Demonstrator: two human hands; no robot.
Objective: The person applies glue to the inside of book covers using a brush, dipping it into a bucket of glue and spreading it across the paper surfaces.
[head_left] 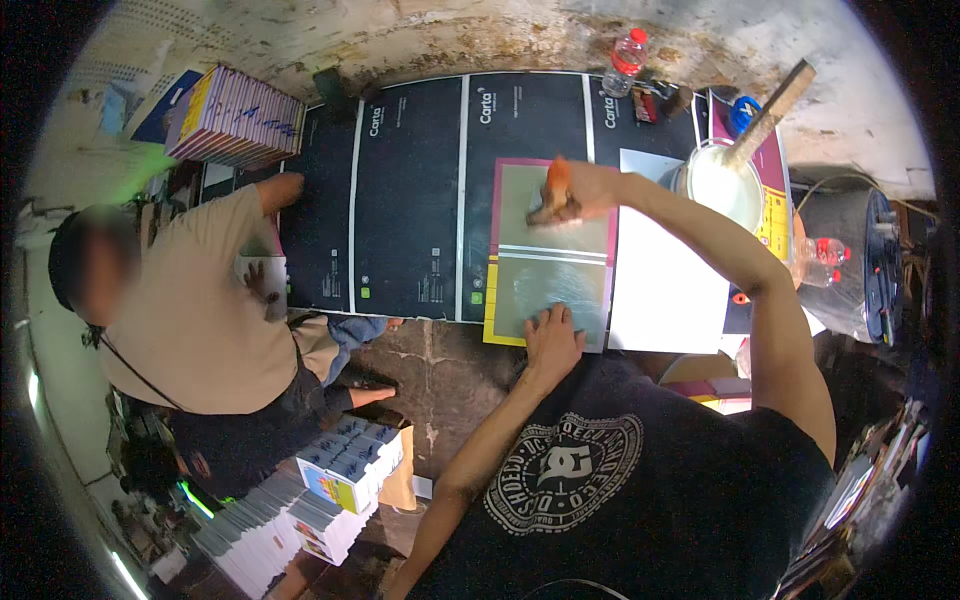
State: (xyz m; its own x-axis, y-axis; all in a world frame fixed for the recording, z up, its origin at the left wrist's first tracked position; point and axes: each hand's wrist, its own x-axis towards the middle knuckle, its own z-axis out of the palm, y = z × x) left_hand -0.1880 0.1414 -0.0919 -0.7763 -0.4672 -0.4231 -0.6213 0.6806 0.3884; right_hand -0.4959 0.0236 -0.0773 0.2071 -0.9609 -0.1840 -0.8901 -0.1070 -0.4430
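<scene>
My right hand (592,190) is closed around an orange-handled brush (557,176), partly blurred. Its dark lower end is over the upper panel of a book cover (525,190). The cover has two grey boards on a sheet with pink and yellow edges, separated by pale strips. A shiny film shows on the lower board. My left hand (555,342) rests on that lower board near the table's front edge, fingers spread and holding nothing. To the right is a blank white sheet (665,285). Beyond it stands a bucket of white paste (722,190) with a wooden stick (770,115) leaning in it.
Black printed sheets (405,200) cover the table. At its left another person (195,310) works beside a stack of books (235,120). A red-capped bottle (625,62) stands at the back. Book stacks (340,475) sit low at left; a dark drum (845,270) stands right.
</scene>
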